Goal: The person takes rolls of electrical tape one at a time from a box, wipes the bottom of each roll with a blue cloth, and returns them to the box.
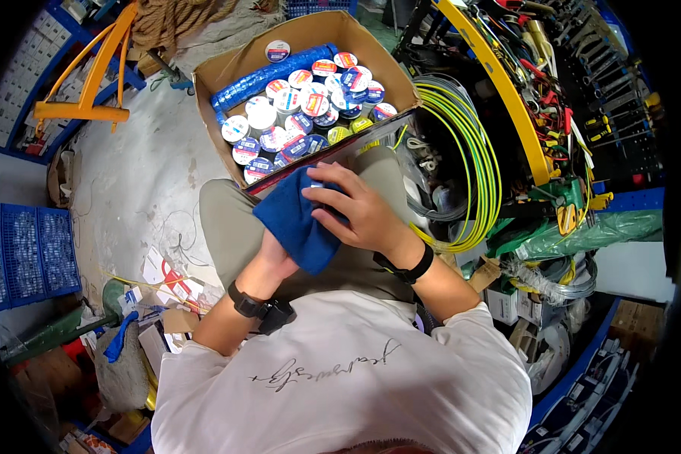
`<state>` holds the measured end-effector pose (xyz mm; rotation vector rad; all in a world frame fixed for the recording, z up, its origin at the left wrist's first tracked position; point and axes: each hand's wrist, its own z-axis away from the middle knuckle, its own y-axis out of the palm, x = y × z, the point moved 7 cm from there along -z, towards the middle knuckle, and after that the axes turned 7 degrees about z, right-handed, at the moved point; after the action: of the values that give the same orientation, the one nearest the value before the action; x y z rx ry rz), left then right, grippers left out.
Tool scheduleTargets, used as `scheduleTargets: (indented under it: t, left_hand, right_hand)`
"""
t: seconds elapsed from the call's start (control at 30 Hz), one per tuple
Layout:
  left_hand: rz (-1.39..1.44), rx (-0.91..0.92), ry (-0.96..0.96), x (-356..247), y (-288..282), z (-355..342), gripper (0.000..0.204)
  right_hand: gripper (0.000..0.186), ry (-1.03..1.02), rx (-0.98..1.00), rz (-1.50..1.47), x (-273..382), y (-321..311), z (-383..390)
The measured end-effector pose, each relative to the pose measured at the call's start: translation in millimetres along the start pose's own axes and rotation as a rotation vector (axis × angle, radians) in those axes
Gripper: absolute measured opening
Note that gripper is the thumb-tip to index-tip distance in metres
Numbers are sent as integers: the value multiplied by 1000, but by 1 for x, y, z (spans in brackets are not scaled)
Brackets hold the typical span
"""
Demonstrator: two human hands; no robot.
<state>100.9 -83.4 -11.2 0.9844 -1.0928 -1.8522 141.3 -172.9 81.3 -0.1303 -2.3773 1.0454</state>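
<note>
Blue cloth (299, 231) was bunched over the lap, just short of the cardboard box (231, 57) of tape rolls (314, 104). Right hand (363, 212) gripped it from above, fingers bent over the upper edge, a small pale patch (317, 184) showing by the fingertips. Left hand (281, 256) was mostly buried under the cloth; couldn't tell its grip, or whether that patch was part of something wrapped inside.

Risks, my read: slack fabric made a poor grip, so anything inside could have slid out into the lap. Loose cloth corner near the left wrist could have fouled the fingers. Rolls lay loose at mixed tilts; a knee knocking the box's near wall could have shifted the pile. Yellow-green wire coil (493, 170) sat near the right forearm: swing wide, snag likely.
</note>
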Motion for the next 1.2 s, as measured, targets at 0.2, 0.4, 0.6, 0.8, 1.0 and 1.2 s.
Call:
scheduleTargets:
  t: [0.2, 0.4, 0.6, 0.8, 1.0, 1.2]
  left_hand:
    - [-60, 22, -30, -1, -7, -2, 49]
    - [-23, 1, 15, -11, -6, -6, 45]
    - [-6, 48, -13, -5, -13, -10, 46]
    - [-68, 6, 5, -15, -7, -2, 48]
    - [-65, 13, 17, -16, -5, -5, 48]
    - [-2, 15, -40, -14, -12, -6, 44]
  right_hand:
    - [48, 226, 69, -184, -11, 5, 1]
    - [54, 223, 18, -181, -10, 12, 1]
    - [58, 140, 128, -63, -11, 15, 1]
    - [52, 177, 174, -99, -11, 13, -13]
    - [47, 29, 65, -99, -7, 9, -6]
    - [55, 202, 84, -139, -4, 13, -4]
